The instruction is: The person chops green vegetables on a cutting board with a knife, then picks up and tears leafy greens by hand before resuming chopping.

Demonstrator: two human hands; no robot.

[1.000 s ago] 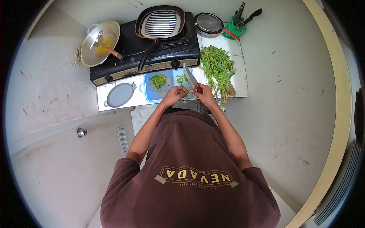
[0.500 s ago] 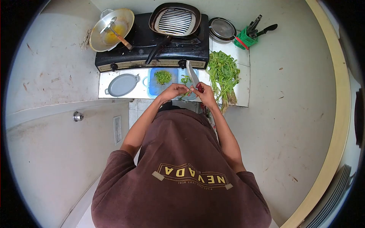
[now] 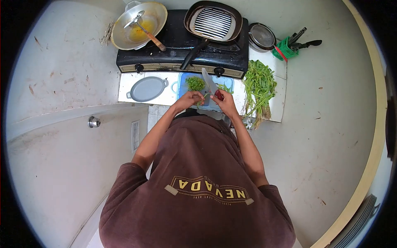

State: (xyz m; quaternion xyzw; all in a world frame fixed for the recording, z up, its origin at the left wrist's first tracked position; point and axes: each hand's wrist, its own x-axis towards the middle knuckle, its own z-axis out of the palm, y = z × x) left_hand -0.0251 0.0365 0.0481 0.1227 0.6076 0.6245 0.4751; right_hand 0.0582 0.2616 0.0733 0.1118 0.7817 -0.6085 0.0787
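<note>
My right hand (image 3: pixel 225 103) is closed round the dark red handle of a kitchen knife (image 3: pixel 209 82), its blade pointing up and away from me. Close on its left, my left hand (image 3: pixel 189 101) pinches a thin green stem (image 3: pixel 202 102). Both hands are over the near edge of a blue cutting board (image 3: pixel 184 77). A heap of chopped greens (image 3: pixel 195 83) lies on the board's left part, and a few loose green pieces (image 3: pixel 225 88) lie to the right of the blade. Beyond the board's right side rests a big bunch of leafy greens (image 3: pixel 260 84) with roots towards me.
Behind the board stands a black gas stove (image 3: pixel 175 41) carrying a wok (image 3: pixel 117 35) with a wooden-handled spatula (image 3: pixel 151 36) and a square grill pan (image 3: pixel 188 25). A grey oval plate (image 3: pixel 147 89) sits left. Strainers (image 3: pixel 262 36) and a green basket (image 3: pixel 285 49) of utensils are at back right.
The camera view has shifted, so the counter and stove appear farther right. My left hand and its green stem are now slightly farther from the knife blade; the knife stays in my right hand.
</note>
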